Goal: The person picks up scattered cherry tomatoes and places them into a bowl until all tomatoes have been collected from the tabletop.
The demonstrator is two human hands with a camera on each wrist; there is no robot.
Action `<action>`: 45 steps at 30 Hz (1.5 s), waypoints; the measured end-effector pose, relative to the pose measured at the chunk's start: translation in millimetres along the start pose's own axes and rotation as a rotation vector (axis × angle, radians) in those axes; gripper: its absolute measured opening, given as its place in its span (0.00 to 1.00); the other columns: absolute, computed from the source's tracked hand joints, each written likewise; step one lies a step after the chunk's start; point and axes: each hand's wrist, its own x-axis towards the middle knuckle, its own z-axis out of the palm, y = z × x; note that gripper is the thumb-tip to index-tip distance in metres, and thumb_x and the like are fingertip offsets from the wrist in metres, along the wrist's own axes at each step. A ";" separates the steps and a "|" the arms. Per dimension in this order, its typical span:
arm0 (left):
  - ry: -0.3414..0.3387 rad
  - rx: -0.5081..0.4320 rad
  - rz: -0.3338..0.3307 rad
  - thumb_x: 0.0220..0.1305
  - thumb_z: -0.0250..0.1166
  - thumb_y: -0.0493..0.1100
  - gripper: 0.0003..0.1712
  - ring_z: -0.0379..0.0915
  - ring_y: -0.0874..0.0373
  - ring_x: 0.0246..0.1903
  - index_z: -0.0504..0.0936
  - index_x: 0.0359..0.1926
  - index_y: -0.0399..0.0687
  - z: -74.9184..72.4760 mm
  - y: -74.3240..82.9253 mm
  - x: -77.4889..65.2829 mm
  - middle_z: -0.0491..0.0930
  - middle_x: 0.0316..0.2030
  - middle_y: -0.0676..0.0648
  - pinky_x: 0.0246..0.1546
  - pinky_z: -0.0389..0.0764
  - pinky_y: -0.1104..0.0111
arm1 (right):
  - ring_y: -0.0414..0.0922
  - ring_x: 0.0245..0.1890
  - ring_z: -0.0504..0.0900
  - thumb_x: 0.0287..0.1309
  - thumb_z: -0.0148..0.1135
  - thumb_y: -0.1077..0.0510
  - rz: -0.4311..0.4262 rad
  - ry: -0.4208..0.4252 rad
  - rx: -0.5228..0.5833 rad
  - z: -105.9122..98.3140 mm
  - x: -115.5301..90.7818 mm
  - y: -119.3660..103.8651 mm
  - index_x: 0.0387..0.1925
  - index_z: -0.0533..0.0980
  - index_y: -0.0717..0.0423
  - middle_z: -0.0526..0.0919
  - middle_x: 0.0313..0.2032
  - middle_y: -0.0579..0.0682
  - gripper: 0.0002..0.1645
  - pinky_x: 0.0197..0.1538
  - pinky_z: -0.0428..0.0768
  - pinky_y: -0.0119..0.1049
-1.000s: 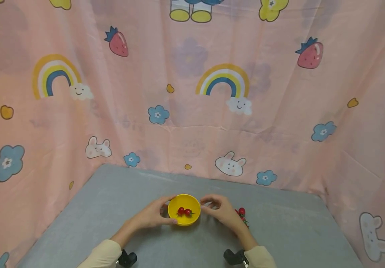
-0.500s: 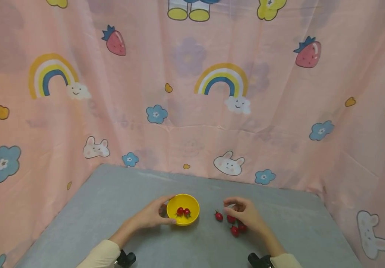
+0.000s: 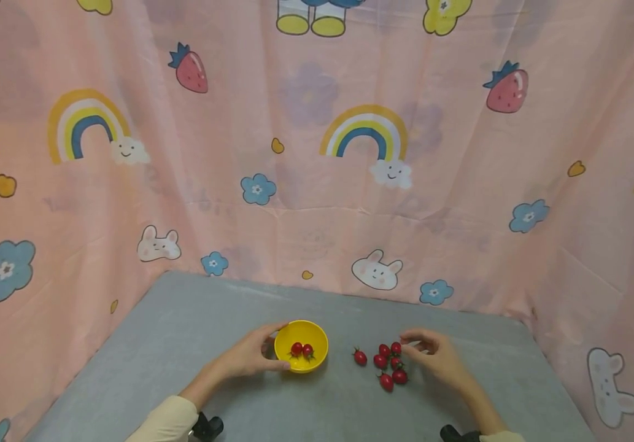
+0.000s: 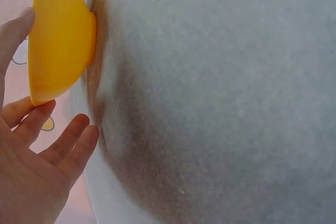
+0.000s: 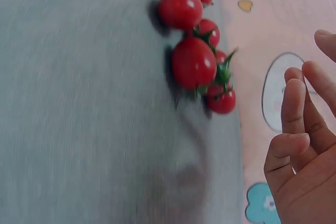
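My left hand grips a small yellow bowl by its rim, thumb on the near side and fingers on the far side. Two red cherry tomatoes with green stems lie inside it. In the left wrist view the bowl stands upright, its foot close over the table. At the right, my right hand hovers beside a loose cluster of cherry tomatoes, its fingers loosely bent. The right wrist view shows nothing between those fingers, and the tomatoes lie apart from them.
A single cherry tomato lies between the bowl and the cluster. Grey cloth covers the table. Behind and at the sides hangs a pink curtain printed with rainbows, strawberries and rabbits.
My right hand has moved right, from beside the bowl to the far side of the tomato cluster, uncovering it. My left hand still holds the bowl in place.
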 end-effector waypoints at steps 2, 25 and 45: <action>0.001 0.002 -0.003 0.60 0.76 0.52 0.49 0.74 0.44 0.57 0.64 0.75 0.39 -0.1 0.2 0.1 0.68 0.68 0.38 0.57 0.77 0.51 | 0.48 0.39 0.84 0.67 0.67 0.59 0.019 0.016 -0.022 -3.8 -2.2 2.7 0.53 0.81 0.65 0.84 0.49 0.61 0.17 0.42 0.83 0.37; 0.006 0.006 -0.012 0.60 0.77 0.52 0.49 0.74 0.45 0.57 0.64 0.75 0.40 0.2 -0.8 0.4 0.69 0.68 0.39 0.56 0.78 0.51 | 0.51 0.38 0.86 0.64 0.69 0.61 0.066 -0.028 -0.026 -24.2 -20.4 21.8 0.53 0.80 0.67 0.83 0.49 0.63 0.19 0.38 0.84 0.38; -0.004 -0.011 -0.006 0.61 0.76 0.50 0.48 0.74 0.46 0.56 0.63 0.75 0.41 -0.1 -1.8 0.9 0.69 0.67 0.39 0.57 0.77 0.50 | 0.47 0.36 0.82 0.61 0.72 0.60 0.102 -0.135 0.013 -10.5 -37.5 12.6 0.60 0.75 0.69 0.83 0.49 0.62 0.28 0.40 0.82 0.36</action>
